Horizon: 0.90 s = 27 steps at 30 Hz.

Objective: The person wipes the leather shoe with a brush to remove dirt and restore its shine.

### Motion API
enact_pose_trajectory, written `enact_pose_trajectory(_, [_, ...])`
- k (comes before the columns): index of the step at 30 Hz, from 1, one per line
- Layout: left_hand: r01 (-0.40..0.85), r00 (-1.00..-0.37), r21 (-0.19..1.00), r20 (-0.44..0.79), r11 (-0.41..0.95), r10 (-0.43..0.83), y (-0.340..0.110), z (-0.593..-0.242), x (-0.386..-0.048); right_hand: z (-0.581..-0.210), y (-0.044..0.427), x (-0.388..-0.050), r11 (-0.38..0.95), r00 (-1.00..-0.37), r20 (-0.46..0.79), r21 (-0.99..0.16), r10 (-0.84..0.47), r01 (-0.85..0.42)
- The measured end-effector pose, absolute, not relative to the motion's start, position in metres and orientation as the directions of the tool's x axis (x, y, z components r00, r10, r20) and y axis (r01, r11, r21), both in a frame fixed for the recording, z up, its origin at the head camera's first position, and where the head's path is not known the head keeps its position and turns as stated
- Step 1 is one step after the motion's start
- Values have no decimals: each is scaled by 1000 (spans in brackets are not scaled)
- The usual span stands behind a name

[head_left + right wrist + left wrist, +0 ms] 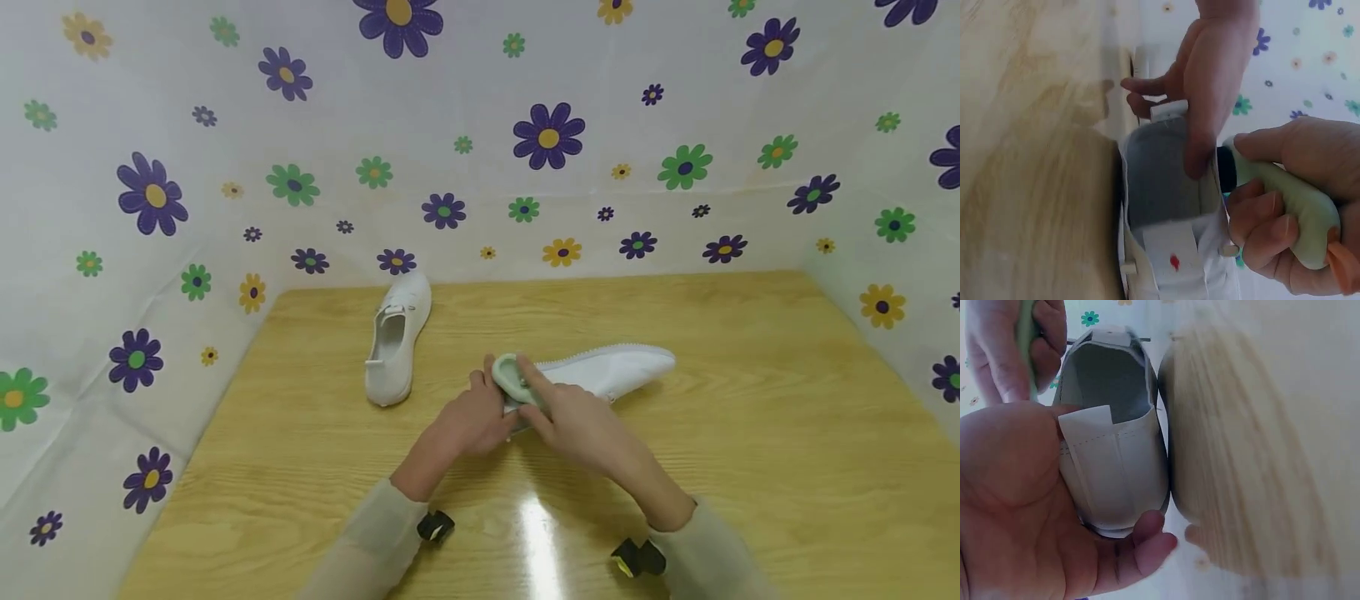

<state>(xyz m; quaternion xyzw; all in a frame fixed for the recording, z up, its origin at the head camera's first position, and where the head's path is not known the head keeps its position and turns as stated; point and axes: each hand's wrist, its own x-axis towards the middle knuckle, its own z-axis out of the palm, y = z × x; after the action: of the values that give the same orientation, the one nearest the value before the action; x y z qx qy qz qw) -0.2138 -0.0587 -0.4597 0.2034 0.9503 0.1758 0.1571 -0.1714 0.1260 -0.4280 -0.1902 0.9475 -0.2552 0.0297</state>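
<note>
A white shoe point(626, 371) lies on its side on the wooden table, toe to the right. At its heel end, my left hand point(468, 417) grips it; in the right wrist view the thumb reaches inside the opening. My right hand point(585, 425) holds a pale green brush point(1304, 206) with an orange strap point(1342, 265) at one end. Against the shoe's outer side near the opening sits the brush's dark part point(1227, 169); whether it is bristles I cannot tell. Fingers partly cover the handle.
A second white shoe point(393, 371) stands upright to the left, toe toward the back. Flower-patterned white cloth point(480, 100) encloses the back and sides of the wooden table point(750, 450). Black bands point(637, 558) show by both sleeves.
</note>
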Motion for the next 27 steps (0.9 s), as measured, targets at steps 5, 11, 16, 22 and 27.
enact_pose_trajectory(5, [250,-870,516,-251,819,423,-61,-461,-218,-422,159,-175,859,-970,87,-451,-227,-241])
enact_pose_trajectory(11, [148,-877,644,-266,750,401,-64,-458,-227,-414,213,-179,850,-996,59,-519,-69,-89])
enact_pose_trajectory(16, [69,-877,742,-273,666,396,-65,-452,-238,-413,240,-184,821,-998,58,-567,-40,-66])
enact_pose_trajectory(22, [26,-832,776,-333,630,445,-63,-439,-254,-413,253,-182,777,-999,23,-628,-22,-32])
enact_pose_trajectory(27, [-18,-788,760,-411,650,458,-61,-429,-270,-411,260,-181,754,-1000,12,-656,-14,-19])
